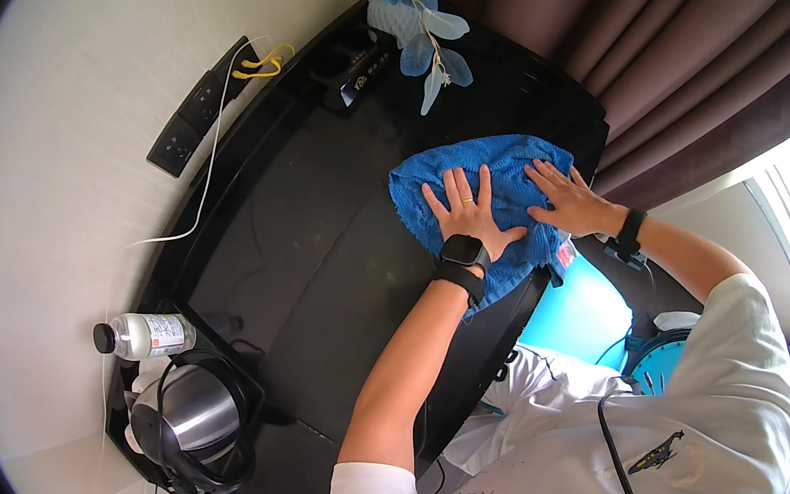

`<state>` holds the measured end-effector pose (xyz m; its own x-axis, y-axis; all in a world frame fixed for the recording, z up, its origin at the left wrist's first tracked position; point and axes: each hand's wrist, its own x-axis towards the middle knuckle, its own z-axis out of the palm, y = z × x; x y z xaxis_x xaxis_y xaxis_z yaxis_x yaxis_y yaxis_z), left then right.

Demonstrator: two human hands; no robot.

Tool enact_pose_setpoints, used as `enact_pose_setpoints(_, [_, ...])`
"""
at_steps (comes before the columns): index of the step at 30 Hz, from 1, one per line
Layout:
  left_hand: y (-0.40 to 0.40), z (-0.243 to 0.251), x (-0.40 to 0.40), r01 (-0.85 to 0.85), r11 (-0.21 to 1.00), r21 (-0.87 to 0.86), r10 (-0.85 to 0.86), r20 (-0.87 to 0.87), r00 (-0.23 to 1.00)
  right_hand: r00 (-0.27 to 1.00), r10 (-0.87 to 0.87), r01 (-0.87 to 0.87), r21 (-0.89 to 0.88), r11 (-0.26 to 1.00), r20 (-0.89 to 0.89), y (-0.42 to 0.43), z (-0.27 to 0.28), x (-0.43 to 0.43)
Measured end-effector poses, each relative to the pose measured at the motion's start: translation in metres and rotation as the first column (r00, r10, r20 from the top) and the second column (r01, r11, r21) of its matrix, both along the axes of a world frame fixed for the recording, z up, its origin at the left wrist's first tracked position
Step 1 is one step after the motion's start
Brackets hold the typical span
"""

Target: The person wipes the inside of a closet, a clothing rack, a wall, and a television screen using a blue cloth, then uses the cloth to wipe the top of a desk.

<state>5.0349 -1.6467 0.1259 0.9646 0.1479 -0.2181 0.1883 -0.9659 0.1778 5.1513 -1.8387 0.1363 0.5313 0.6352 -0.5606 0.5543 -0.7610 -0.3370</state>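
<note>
A blue terry cloth (410, 180) lies bunched and spread on the glossy black desktop (301, 222). My left hand (473, 219) presses flat on its middle, fingers spread, with a ring on one finger. A black smartwatch (462, 251) sits on that wrist. To its right, my right hand (572, 203) rests palm down on the cloth's right side, thumb apart from the fingers. A black band (632, 223) circles the right wrist. The cloth's near edge reaches the desk's front edge, where a small tag shows.
Several things stand on the desk: a vase (393, 18) with blue artificial flowers, a dark box (362, 76), a clear bottle (153, 334) and a steel kettle (195, 411) on a black tray. Wall sockets (197, 108) hold yellow and white cables. Brown curtains (655, 51) hang at the right.
</note>
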Motion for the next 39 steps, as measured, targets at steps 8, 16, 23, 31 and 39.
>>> enact_pose_setpoints(8, [-0.003, -0.016, 0.005, 0.044, 0.999, -0.005, -0.044, 0.063, 0.997, 0.987, -0.085, 0.076, 0.069, 0.995, 0.139, 0.007, -0.021, -0.012])
enact_pose_setpoints(16, [-0.001, -0.008, -0.003, 0.071, 0.997, 0.011, -0.071, 0.012, 0.997, 0.971, -0.194, 0.132, 0.363, 0.922, 0.14, -0.005, -0.061, -0.028])
enact_pose_setpoints(23, [0.0, -0.007, -0.007, 0.084, 0.993, 0.08, -0.088, 0.047, 0.995, 0.958, -0.232, 0.138, 0.439, 0.888, 0.168, -0.001, -0.065, -0.035])
enact_pose_setpoints(31, [0.0, -0.017, -0.012, 0.096, 0.989, 0.111, -0.112, 0.152, 0.982, 0.947, -0.239, 0.109, 0.485, 0.868, 0.214, 0.0, -0.071, -0.036])
enact_pose_setpoints(39, [-0.006, -0.01, -0.031, 0.089, 0.989, 0.117, -0.113, 0.215, 0.97, 0.948, -0.173, 0.006, 0.532, 0.847, 0.266, -0.007, -0.066, -0.041])
